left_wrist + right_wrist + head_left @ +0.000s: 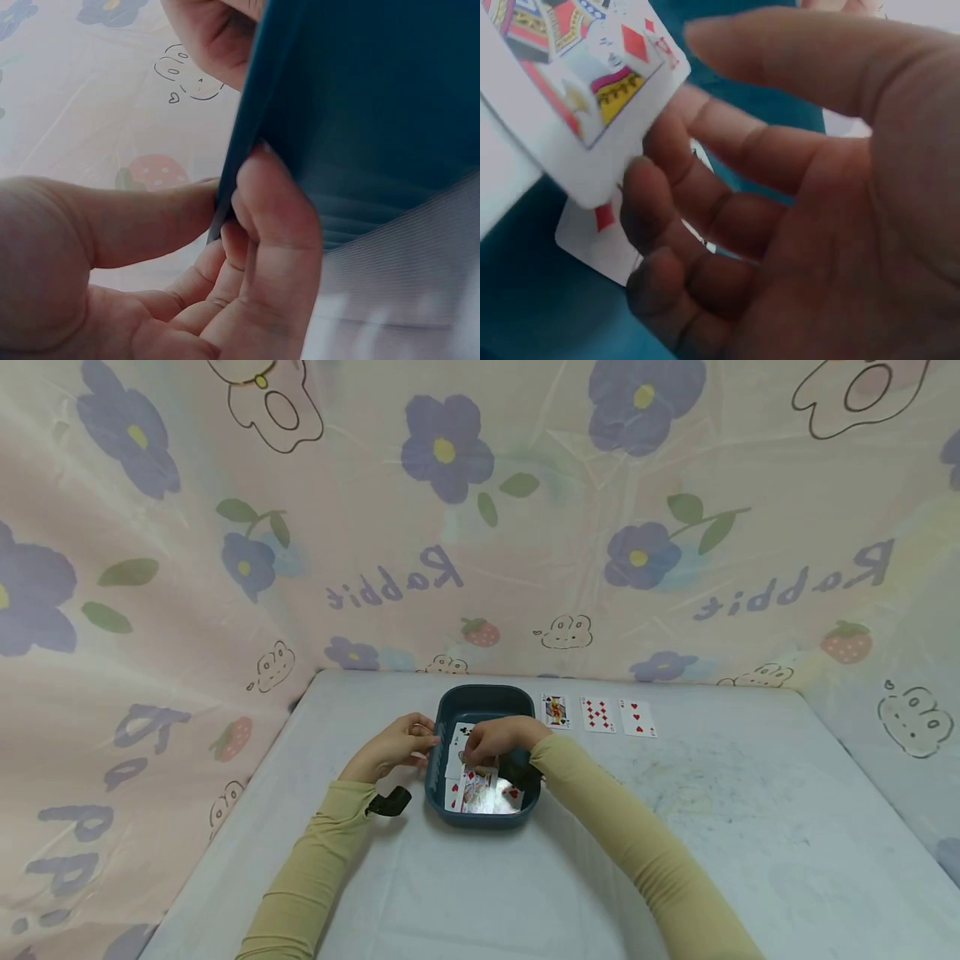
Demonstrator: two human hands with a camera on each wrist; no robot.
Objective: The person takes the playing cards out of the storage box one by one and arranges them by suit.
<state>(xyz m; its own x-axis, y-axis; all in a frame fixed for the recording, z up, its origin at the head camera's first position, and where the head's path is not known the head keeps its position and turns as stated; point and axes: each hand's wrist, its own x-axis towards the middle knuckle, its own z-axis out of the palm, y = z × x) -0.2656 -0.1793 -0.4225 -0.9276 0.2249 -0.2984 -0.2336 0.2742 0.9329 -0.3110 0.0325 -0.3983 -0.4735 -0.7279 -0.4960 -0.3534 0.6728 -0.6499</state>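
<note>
A dark teal plastic bin (483, 821) stands on the table with several playing cards inside. My left hand (393, 747) grips its left side wall, thumb outside and fingertips over the edge; the left wrist view shows the wall (259, 97) pinched between them. Inside the bin is my right hand (495, 739), fingers loosely curled. In the right wrist view a diamond face card (592, 161) stands tilted, its edge at my fingertips, while the thumb (742, 41) is apart from it. Beneath lies another red-pipped card (592, 232). A black-pipped card (454, 756) lies at the bin's left.
Right of the bin a row of cards lies face up on the white-covered table (750, 827): a black face card (556, 712), a many-pipped diamond card (598, 715) and a three of hearts (637, 718). A patterned curtain (525, 552) hangs around the back and sides.
</note>
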